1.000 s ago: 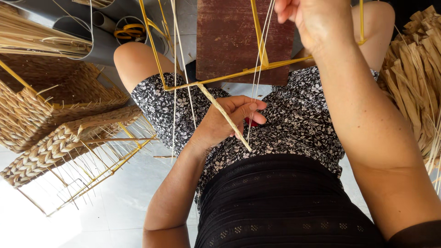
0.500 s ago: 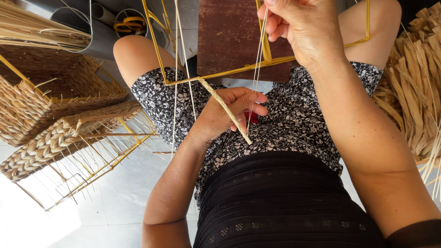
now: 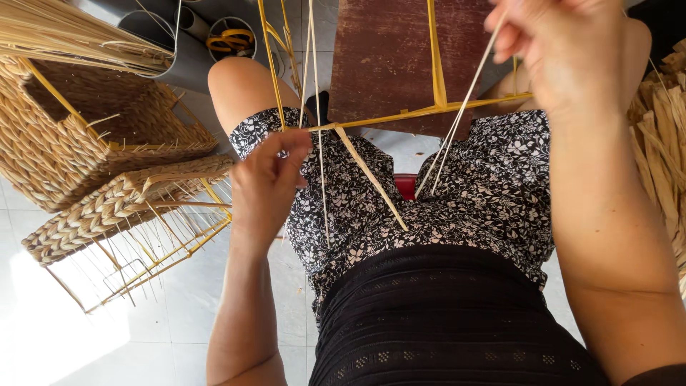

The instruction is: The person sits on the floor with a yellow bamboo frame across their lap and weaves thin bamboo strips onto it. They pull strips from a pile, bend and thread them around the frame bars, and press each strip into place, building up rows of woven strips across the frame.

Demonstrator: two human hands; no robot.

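Pale floor tiles [image 3: 107, 343] carry woven baskets [image 3: 86, 143] beside the seated person's lap. The right hand [image 3: 564, 57] is raised, fingers pinching thin straw strands [image 3: 454, 132] over a yellow frame [image 3: 429, 111]. The left hand [image 3: 268, 186] hangs lower, fingertips pressed together on another strand [image 3: 318, 136].

- The right hand [image 3: 572, 53] is cut off by the top edge, so its fingertips and exact grip on the thin pale strands [image 3: 450, 136] cannot be seen
- The yellow frame [image 3: 429, 111] runs out past the top edge
- The scissors [image 3: 230, 39] sit partly hidden inside a grey tube [image 3: 182, 61]
- The dried strips [image 3: 661, 136] are cut off by the right edge
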